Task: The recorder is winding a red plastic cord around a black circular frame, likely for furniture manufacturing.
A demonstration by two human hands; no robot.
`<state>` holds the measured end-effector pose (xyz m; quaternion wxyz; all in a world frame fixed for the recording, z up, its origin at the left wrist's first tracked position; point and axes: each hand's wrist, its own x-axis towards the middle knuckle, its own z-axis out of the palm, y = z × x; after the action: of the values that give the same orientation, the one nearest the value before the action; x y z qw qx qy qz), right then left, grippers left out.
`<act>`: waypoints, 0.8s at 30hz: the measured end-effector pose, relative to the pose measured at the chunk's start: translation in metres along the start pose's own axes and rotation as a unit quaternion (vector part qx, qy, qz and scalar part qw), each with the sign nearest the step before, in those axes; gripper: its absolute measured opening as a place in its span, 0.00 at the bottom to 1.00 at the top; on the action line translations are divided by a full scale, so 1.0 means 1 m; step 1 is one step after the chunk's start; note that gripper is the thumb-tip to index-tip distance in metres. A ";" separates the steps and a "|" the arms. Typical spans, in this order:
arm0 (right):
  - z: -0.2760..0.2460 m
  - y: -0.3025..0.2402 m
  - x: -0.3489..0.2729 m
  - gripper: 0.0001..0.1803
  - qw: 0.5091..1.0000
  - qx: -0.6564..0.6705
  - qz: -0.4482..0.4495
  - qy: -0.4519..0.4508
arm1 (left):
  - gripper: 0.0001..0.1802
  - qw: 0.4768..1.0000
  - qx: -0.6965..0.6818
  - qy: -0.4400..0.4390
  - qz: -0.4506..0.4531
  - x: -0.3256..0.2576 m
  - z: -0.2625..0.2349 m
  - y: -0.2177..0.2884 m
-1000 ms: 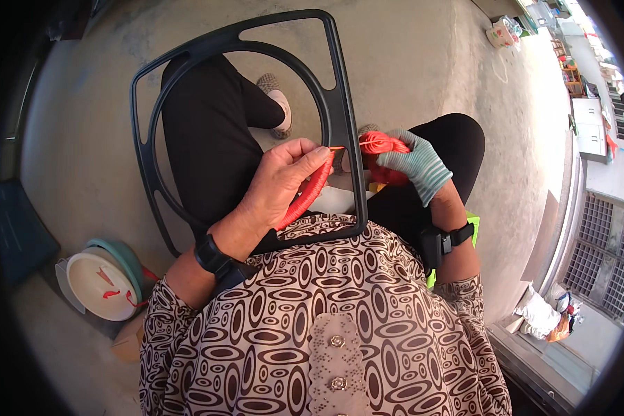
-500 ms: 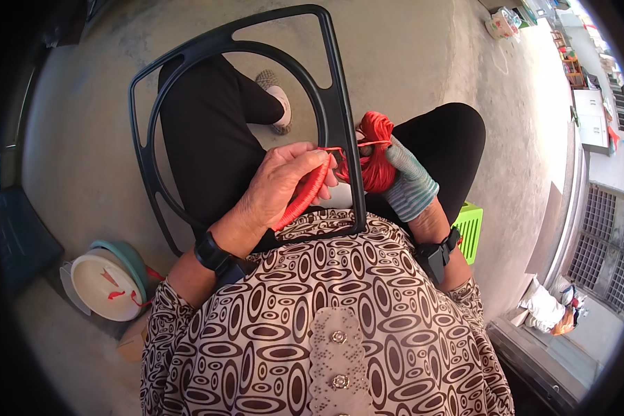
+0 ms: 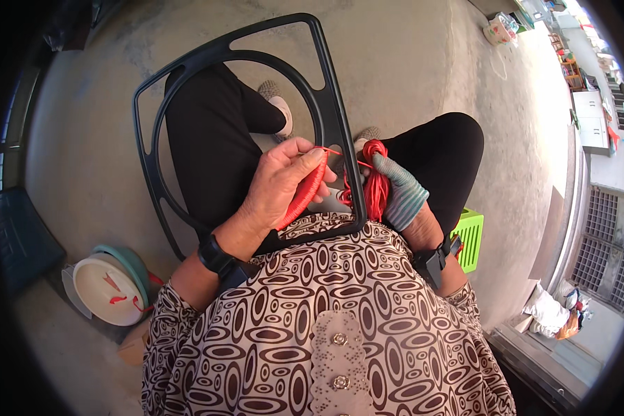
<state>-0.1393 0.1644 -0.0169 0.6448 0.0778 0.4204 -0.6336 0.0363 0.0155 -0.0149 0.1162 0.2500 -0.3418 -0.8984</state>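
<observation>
A black plastic frame (image 3: 329, 104) with a round opening rests on my lap, its near edge against my body. Part of its inner ring is wrapped in red cord (image 3: 304, 197). My left hand (image 3: 281, 182) lies on that wrapped part and pinches the cord against the ring. My right hand (image 3: 399, 194), in a grey-green glove, holds a bundle of red cord (image 3: 376, 182) just right of the frame's side bar. A taut strand runs between the two hands.
A white round lid on a teal bowl (image 3: 107, 288) sits on the concrete floor at my left. A green slotted crate (image 3: 470, 236) stands by my right thigh. Shelves and bags (image 3: 555, 315) line the right side.
My right hand has brought the cord bundle in closer to the frame and turned it upright. My left hand has stayed on the wrapped ring.
</observation>
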 end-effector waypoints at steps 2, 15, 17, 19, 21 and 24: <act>-0.003 0.001 0.001 0.20 0.998 0.042 0.044 0.032 | 0.11 0.999 -0.043 0.004 -0.013 0.002 0.003 0.001; -0.012 -0.052 0.030 0.16 0.942 0.170 -0.274 0.094 | 0.09 0.999 -0.037 -0.003 -0.006 -0.001 -0.004 0.037; -0.012 -0.070 0.019 0.17 0.929 0.131 -0.337 0.080 | 0.10 0.998 -0.053 0.017 0.030 -0.005 -0.009 0.049; -0.014 -0.088 0.011 0.18 0.919 0.118 -0.366 0.094 | 0.10 0.994 -0.079 0.036 0.069 -0.011 -0.018 0.060; -0.018 -0.096 0.010 0.19 0.911 0.072 -0.366 0.176 | 0.09 0.995 -0.075 0.037 0.053 -0.015 -0.024 0.063; -0.025 -0.086 0.020 0.18 0.967 -0.082 -0.187 0.154 | 0.09 0.996 -0.068 0.027 0.043 -0.018 -0.027 0.061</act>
<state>-0.2297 0.1497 -0.0080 0.4465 0.0416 0.5724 -0.6865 0.0681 -0.0376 0.0154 0.1809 0.2509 -0.2867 -0.9067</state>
